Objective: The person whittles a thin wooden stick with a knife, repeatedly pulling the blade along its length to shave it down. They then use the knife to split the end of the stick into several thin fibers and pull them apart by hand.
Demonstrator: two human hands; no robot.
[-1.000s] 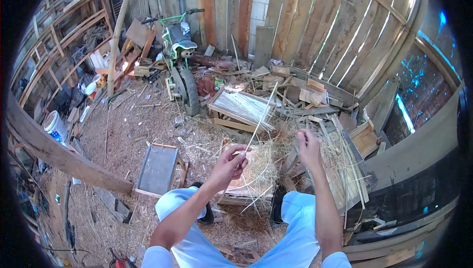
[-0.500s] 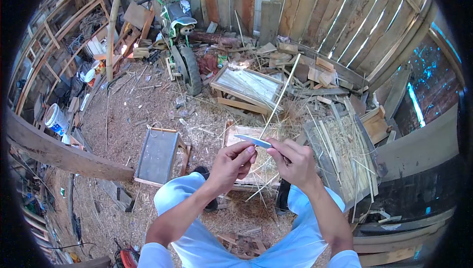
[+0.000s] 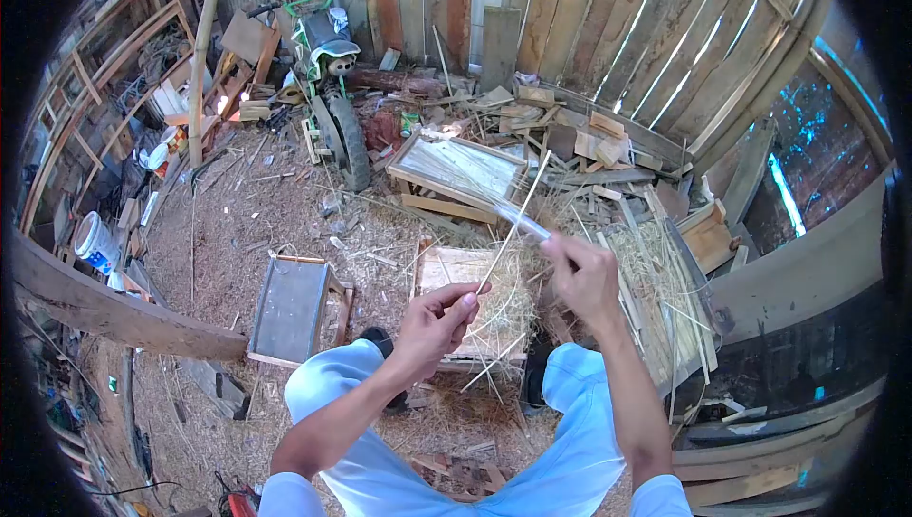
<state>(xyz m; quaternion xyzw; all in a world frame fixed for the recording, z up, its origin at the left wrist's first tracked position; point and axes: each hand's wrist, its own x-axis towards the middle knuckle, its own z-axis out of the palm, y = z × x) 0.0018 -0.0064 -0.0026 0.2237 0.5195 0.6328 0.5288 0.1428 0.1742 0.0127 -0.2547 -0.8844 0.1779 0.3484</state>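
My left hand [image 3: 439,327] pinches the lower end of a thin pale wood strip [image 3: 518,218], which slants up and to the right. My right hand [image 3: 582,275] is closed round the handle of a knife [image 3: 523,222]. The blade, blurred by motion, points up and to the left and crosses the strip. Below the hands is a low wooden bench [image 3: 456,268] strewn with shavings, between my knees.
A small dark-topped stool [image 3: 290,308] stands at the left. A wood-framed table [image 3: 456,170] is ahead, and a board with strips [image 3: 665,299] lies at the right. Further back are a motorbike [image 3: 334,90], a white bucket [image 3: 96,240] and scrap wood.
The right hand and knife have moved right and up, away from the left hand. The left hand has shifted slightly down and left with the strip. The view has turned a little.
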